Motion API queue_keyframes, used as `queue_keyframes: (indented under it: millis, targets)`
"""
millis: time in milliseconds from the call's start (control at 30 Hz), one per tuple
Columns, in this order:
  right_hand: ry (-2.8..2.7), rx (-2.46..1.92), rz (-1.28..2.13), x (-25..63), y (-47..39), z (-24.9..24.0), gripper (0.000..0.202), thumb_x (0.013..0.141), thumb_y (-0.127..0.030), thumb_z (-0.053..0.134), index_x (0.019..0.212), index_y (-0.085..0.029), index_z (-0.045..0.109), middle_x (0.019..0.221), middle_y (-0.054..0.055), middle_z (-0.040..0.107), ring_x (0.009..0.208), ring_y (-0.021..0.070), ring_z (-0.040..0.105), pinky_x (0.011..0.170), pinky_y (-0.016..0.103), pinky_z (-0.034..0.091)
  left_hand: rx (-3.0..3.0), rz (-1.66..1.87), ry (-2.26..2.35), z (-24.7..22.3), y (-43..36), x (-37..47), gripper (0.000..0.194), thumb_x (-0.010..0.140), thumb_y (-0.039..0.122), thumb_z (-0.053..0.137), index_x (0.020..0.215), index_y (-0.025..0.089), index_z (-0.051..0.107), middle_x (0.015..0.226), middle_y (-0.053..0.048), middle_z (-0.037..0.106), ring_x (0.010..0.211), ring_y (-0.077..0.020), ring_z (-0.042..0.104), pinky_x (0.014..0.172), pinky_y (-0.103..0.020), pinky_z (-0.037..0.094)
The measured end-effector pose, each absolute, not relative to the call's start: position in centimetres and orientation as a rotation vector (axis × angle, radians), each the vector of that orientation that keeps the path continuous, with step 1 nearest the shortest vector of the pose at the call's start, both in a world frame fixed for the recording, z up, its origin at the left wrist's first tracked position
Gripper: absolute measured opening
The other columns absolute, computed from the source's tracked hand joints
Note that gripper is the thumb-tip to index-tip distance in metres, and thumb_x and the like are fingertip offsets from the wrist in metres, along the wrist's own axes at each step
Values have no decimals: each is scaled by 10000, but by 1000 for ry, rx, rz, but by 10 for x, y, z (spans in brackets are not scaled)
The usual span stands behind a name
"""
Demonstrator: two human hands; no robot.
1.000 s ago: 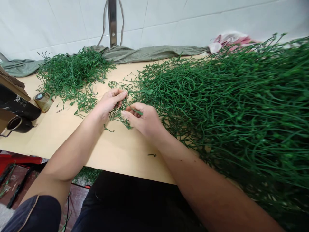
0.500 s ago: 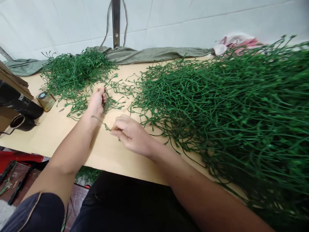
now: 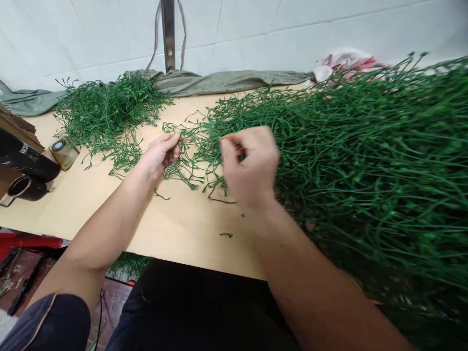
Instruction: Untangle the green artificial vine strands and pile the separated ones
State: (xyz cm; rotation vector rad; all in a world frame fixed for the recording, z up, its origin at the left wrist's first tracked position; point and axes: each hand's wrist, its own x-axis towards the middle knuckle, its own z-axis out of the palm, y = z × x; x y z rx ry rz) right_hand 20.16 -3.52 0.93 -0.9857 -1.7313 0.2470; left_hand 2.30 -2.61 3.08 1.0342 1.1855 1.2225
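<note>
My left hand (image 3: 164,152) is closed in a loose pinch on a few thin green garlic chive stems, low over the table. Loose garlic chive stems (image 3: 183,173) lie around and under its fingers. My right hand (image 3: 252,163), smeared by motion, hangs at the left end of a large heap of garlic chive stems (image 3: 347,146). Its thumb and forefinger are closed together; anything between them is too blurred to make out. A smaller heap of garlic chive stems (image 3: 106,107) sits at the back left. Short broken bits (image 3: 225,235) lie near the front.
On the left stand a black tumbler (image 3: 29,156), a dark mug (image 3: 27,187) and a small jar (image 3: 64,155). Along the tiled wall lie a grey-green cloth (image 3: 219,83) and a pink-and-white cloth (image 3: 343,63). A metal post (image 3: 168,39) rises behind the table (image 3: 175,229).
My right hand has moved up and right to the large heap; the stem it pinched no longer shows there. My left hand has shifted slightly right. A short piece now lies near the table's front.
</note>
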Motion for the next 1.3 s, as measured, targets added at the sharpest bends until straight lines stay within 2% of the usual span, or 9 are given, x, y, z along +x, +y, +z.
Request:
queue_keyframes:
  millis: [133,267,400,600,733,867,1100,1167,1300]
  targets:
    - [-1773,-1006,384,167,-46,-2,128,792,-283,524,797,-165,575,826,82,541,754,181,519,741,376,472,1023,1218,1159,32,-29,25,215,821,328,567,712,153,505,469,69,403,405,-23,374,425,-156,291]
    - [-1598,-1049,553,162,-36,-14,249,735,-354,613,889,-169,546,895,70,536,628,120,484,651,326,488,1051,1177,1119,32,-33,32,210,830,283,553,681,152,483,453,68,426,392,-20,378,426,-150,291]
    - [-1497,-940,731,166,-32,-14,203,821,-361,518,880,-173,566,839,51,551,652,116,529,627,284,494,1057,1152,1114,32,-36,38,214,814,263,577,669,150,469,451,69,425,396,-20,380,428,-152,287]
    - [-1596,-884,506,167,-48,2,290,896,-344,420,846,-193,663,869,71,614,876,165,599,795,341,513,991,1237,1099,29,-31,39,223,876,201,456,660,155,430,428,82,309,380,-19,274,412,-158,224]
    - [-1690,-780,460,165,-56,7,289,899,-311,419,851,-205,684,917,66,665,940,169,608,884,358,489,978,1270,1110,25,-27,36,240,854,236,511,647,159,416,456,88,236,380,-19,200,400,-177,172]
    - [-1743,-787,499,166,-57,7,301,899,-316,407,840,-214,684,918,57,680,902,167,622,822,337,503,1047,1185,1096,26,-29,36,289,790,356,605,642,155,458,479,76,283,405,-22,234,412,-190,201]
    - [-1815,-711,484,174,-53,10,313,896,-288,402,716,-206,645,800,38,676,819,144,624,773,288,491,1065,1183,1159,25,-32,40,249,762,293,634,629,144,485,499,61,382,394,-17,232,418,-215,161]
    - [-1838,-668,450,177,-55,12,293,890,-274,414,701,-196,624,777,42,669,800,141,623,756,278,487,1054,1201,1215,24,-29,43,235,756,286,643,644,137,500,494,64,380,393,-15,228,424,-211,158]
    - [-1899,-490,427,171,-75,15,300,898,-253,408,647,-182,556,621,16,604,612,104,569,613,241,455,898,1394,1391,20,-17,33,252,805,256,597,649,145,433,463,85,297,383,-8,206,422,-189,155]
